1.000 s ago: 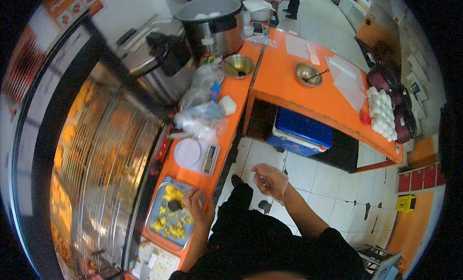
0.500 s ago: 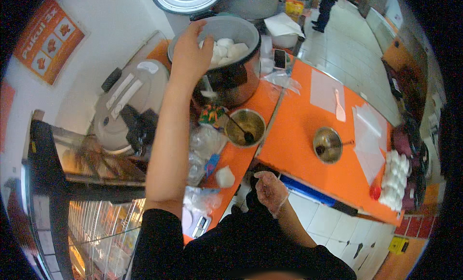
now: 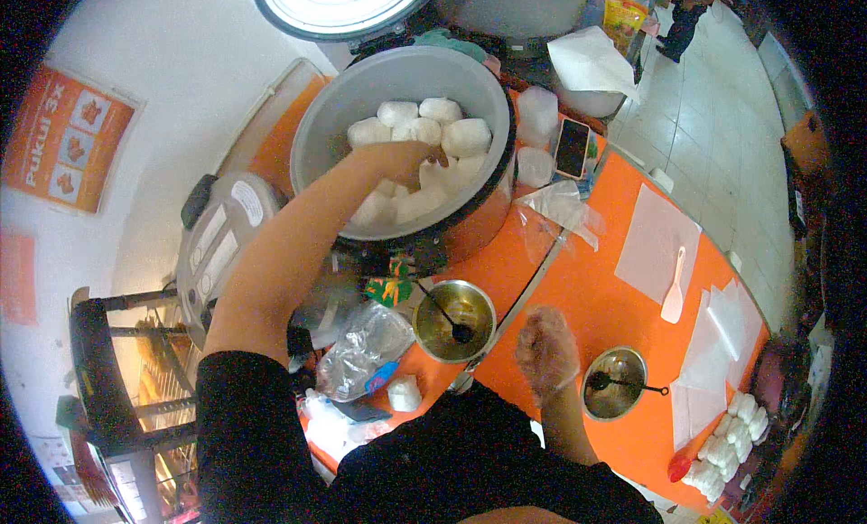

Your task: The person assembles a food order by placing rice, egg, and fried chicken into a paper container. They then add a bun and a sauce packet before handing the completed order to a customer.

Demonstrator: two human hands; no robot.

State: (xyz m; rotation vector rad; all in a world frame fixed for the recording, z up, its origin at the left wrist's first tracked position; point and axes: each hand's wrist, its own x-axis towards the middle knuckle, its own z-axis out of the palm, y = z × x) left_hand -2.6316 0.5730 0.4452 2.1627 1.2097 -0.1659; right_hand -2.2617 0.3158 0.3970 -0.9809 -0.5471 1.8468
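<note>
My bare left hand (image 3: 417,163) reaches into a large grey-lined pot (image 3: 312,131). Its curled fingers close on one of several white wrapped bundles (image 3: 465,137) piled inside; the hand partly hides that one. In a clear plastic glove, my right hand (image 3: 547,352) hovers over the orange table, fingers curled together, with nothing visible in it. Just right of it stands a steel bowl (image 3: 614,407) with a dark ladle in it. A second steel bowl (image 3: 454,321), also with a dark ladle, sits in front of the pot.
White paper sheets (image 3: 657,244) and a pale rice paddle (image 3: 674,289) lie on the orange table (image 3: 578,289). More white bundles (image 3: 731,438) line its right end. A single bundle (image 3: 405,394) rests near plastic bags (image 3: 361,352). A phone (image 3: 573,148) lies beside the pot.
My left hand has moved from the pot's rim down among the bundles. My right hand has risen from beside the table edge to over the table. The view has shifted.
</note>
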